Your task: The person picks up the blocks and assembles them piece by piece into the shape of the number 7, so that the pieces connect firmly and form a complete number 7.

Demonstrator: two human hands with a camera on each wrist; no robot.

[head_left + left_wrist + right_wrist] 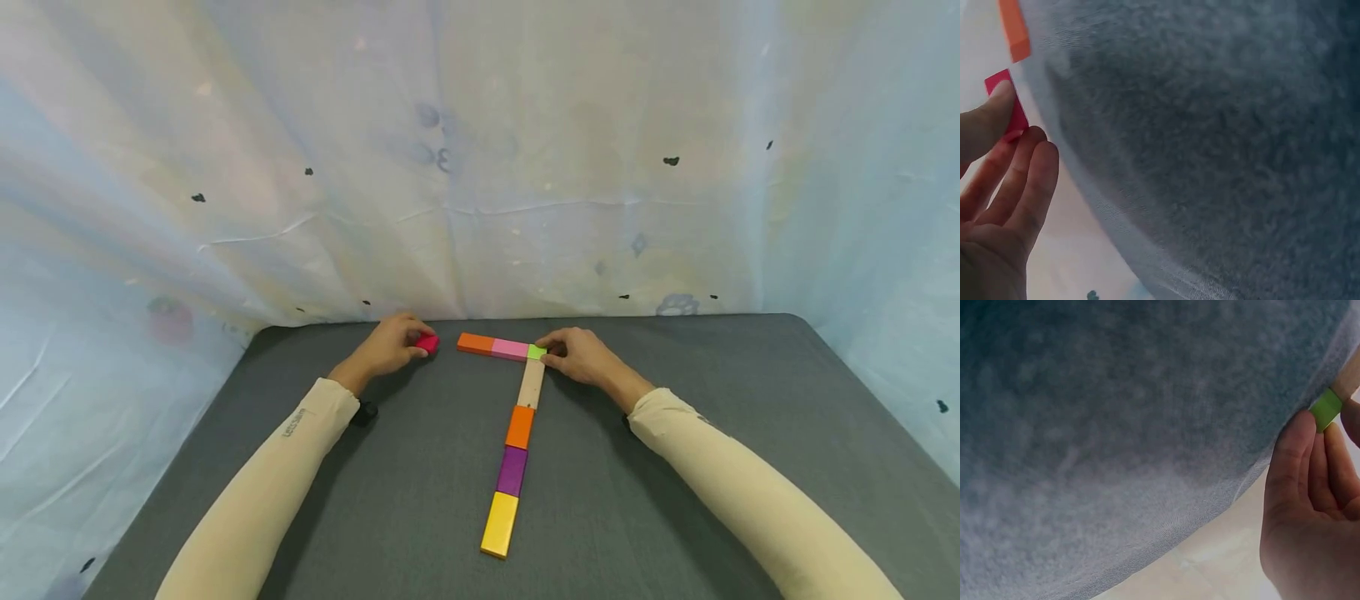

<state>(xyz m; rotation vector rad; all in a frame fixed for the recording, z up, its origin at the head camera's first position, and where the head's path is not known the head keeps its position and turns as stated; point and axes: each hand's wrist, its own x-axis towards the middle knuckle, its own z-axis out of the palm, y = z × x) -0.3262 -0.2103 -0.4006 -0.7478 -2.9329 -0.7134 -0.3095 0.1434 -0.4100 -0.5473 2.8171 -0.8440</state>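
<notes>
My left hand pinches a red block between thumb and fingertips, just left of the top row. In the left wrist view the red block points toward the end of an orange block, with a small gap. My right hand grips the small green block at the corner, thumb on the near side. Left of the green block lie a pink block and an orange block in line. In the right wrist view the green block sits against the plain wooden one.
From the green corner a column runs toward me: a plain wooden block, an orange block, a purple block and a yellow block. All lie on a dark grey table. A pale patterned curtain hangs behind it.
</notes>
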